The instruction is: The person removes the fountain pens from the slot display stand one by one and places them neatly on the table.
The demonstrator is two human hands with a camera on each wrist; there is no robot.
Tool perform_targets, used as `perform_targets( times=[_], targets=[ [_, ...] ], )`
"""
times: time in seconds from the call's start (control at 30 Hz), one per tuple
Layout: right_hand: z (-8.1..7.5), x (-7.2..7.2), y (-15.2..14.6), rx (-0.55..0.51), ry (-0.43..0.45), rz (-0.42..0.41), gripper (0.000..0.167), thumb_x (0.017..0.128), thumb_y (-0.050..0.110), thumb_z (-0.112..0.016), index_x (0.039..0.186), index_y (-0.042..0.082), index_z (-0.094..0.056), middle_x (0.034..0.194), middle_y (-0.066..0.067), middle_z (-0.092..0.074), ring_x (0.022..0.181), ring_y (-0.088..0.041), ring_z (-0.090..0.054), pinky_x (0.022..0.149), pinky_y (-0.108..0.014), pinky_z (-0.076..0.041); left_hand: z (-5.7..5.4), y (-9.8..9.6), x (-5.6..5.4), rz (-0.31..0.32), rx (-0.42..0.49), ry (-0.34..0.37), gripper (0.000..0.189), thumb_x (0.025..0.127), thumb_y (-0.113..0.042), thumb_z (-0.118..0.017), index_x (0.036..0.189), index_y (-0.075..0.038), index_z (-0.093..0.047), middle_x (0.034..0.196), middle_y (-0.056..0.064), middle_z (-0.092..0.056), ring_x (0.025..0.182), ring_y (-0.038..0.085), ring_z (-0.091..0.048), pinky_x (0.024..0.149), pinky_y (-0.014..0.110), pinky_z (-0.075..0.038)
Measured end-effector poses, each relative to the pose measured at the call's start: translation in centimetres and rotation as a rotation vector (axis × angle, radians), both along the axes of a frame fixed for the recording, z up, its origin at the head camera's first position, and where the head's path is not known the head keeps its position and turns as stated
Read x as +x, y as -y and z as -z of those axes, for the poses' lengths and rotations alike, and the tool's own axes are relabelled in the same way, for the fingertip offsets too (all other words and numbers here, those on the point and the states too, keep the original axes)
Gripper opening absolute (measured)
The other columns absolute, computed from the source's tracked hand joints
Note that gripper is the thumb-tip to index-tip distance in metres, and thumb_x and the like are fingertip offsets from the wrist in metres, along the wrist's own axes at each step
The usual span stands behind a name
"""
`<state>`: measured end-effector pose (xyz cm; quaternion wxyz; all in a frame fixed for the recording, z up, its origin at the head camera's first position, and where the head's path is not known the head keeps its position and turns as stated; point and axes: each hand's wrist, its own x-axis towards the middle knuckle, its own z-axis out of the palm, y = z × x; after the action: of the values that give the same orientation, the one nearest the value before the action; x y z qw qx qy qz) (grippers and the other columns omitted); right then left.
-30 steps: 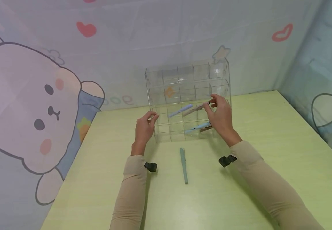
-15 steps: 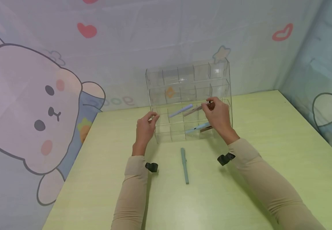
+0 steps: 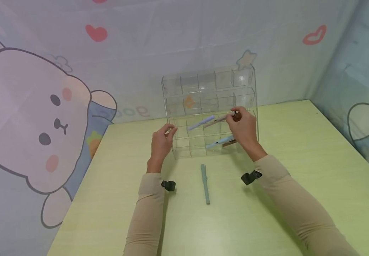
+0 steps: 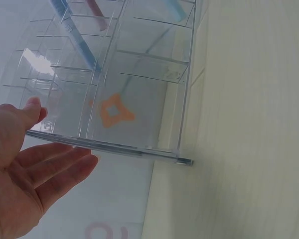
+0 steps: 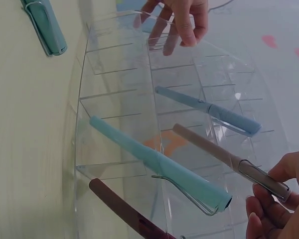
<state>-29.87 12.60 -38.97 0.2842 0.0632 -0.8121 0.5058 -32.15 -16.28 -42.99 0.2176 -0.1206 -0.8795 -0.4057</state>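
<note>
A clear acrylic display rack (image 3: 208,91), tiered and divided into compartments, stands on the table. My left hand (image 3: 161,145) holds its left side panel, thumb on one face and fingers on the other. My right hand (image 3: 245,131) pinches the clipped cap end of a taupe pen (image 5: 209,147), which slants into a third-tier compartment. Left of it a lavender-blue pen (image 3: 201,122) leans in the same tier. In the bottom tier lie a light blue pen (image 5: 154,162) and a dark brown-red pen (image 5: 124,206), partly hidden by my right hand in the head view.
A green pen (image 3: 205,184) with a clip lies on the pale yellow-green table (image 3: 107,206) in front of the rack, between my forearms. Behind the rack hangs a printed cloth (image 3: 133,46) with a cartoon bear, hearts and stars.
My right hand has shifted slightly down and its fingers have closed further round the end of the taupe pen. My left hand stays on the rack's side; the other pens have not moved.
</note>
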Motion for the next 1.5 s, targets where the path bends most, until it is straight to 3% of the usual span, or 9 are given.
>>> perform_targets(
  times=[0.27,0.47,0.63,0.73,0.93,1.03,1.2,1.5],
  targets=[
    [-0.7,0.6,-0.4,-0.035,-0.011,0.026,0.038,0.096,0.012,-0.062,0.129,-0.006,-0.057,0.093,-0.020,-0.071,0.084,-0.032,-0.068,0.062,-0.026,-0.041,0.1,0.1,0.0,0.005,0.012,-0.001,0.026,0.101,-0.032,-0.061,0.111,-0.010,-0.071,0.111,0.014,-0.073,0.100,0.034,-0.071,0.072,0.046,-0.056],
    [-0.9,1.2,-1.1,-0.103,-0.047,0.053,0.047,0.096,0.015,-0.070,0.135,-0.005,-0.054,0.097,-0.020,-0.073,0.089,-0.031,-0.068,0.080,-0.035,-0.049,0.1,0.0,0.0,0.009,0.003,-0.005,0.026,0.102,-0.032,-0.061,0.110,-0.010,-0.071,0.111,0.014,-0.073,0.100,0.033,-0.071,0.066,0.043,-0.055],
    [-0.5,1.5,-1.7,-0.212,-0.140,0.057,0.052,0.092,0.017,-0.076,0.137,0.001,-0.056,0.099,-0.016,-0.074,0.085,-0.013,-0.068,0.071,-0.017,-0.048,0.0,0.1,0.2,0.010,0.011,-0.006,0.024,0.102,-0.030,-0.061,0.110,-0.010,-0.071,0.110,0.015,-0.073,0.099,0.033,-0.071,0.069,0.046,-0.055],
    [-0.6,1.8,-1.7,-0.306,-0.208,0.031,0.052,0.090,0.014,-0.077,0.137,0.004,-0.056,0.099,-0.014,-0.074,0.086,-0.005,-0.068,0.075,-0.017,-0.051,-0.1,0.1,0.3,0.007,0.011,-0.003,0.024,0.102,-0.029,-0.061,0.110,-0.009,-0.071,0.111,0.016,-0.073,0.099,0.033,-0.071,0.068,0.046,-0.055],
    [-1.5,2.4,-1.6,-0.498,-0.344,-0.031,0.047,0.091,0.006,-0.072,0.134,0.004,-0.053,0.101,-0.004,-0.067,0.087,-0.013,-0.070,0.077,-0.024,-0.054,-0.2,0.0,0.3,0.016,0.007,0.001,0.024,0.102,-0.029,-0.061,0.110,-0.009,-0.071,0.111,0.016,-0.073,0.101,0.034,-0.070,0.065,0.044,-0.053],
    [-1.8,2.5,-1.6,-0.511,-0.391,-0.034,0.042,0.092,0.005,-0.070,0.131,0.005,-0.053,0.104,-0.007,-0.066,0.079,-0.014,-0.071,0.073,-0.026,-0.056,-0.2,0.0,0.2,0.019,0.007,-0.011,0.024,0.102,-0.029,-0.060,0.110,-0.009,-0.071,0.109,0.016,-0.073,0.100,0.034,-0.071,0.063,0.041,-0.051],
    [-2.0,2.6,-1.6,-0.515,-0.395,-0.046,0.035,0.094,0.004,-0.066,0.127,0.003,-0.056,0.107,-0.008,-0.061,0.073,-0.012,-0.072,0.069,-0.026,-0.057,-0.2,0.0,0.1,0.024,0.007,-0.024,0.024,0.102,-0.029,-0.060,0.110,-0.009,-0.071,0.105,0.017,-0.074,0.099,0.035,-0.071,0.056,0.038,-0.048],
    [-2.1,3.0,-1.6,-0.499,-0.399,-0.051,0.032,0.094,0.002,-0.064,0.126,0.001,-0.059,0.111,-0.007,-0.057,0.078,-0.014,-0.069,0.066,-0.023,-0.056,0.0,0.0,0.1,0.016,0.007,-0.015,0.024,0.102,-0.030,-0.061,0.110,-0.009,-0.071,0.109,0.015,-0.073,0.100,0.033,-0.071,0.065,0.044,-0.053]
  ],
)
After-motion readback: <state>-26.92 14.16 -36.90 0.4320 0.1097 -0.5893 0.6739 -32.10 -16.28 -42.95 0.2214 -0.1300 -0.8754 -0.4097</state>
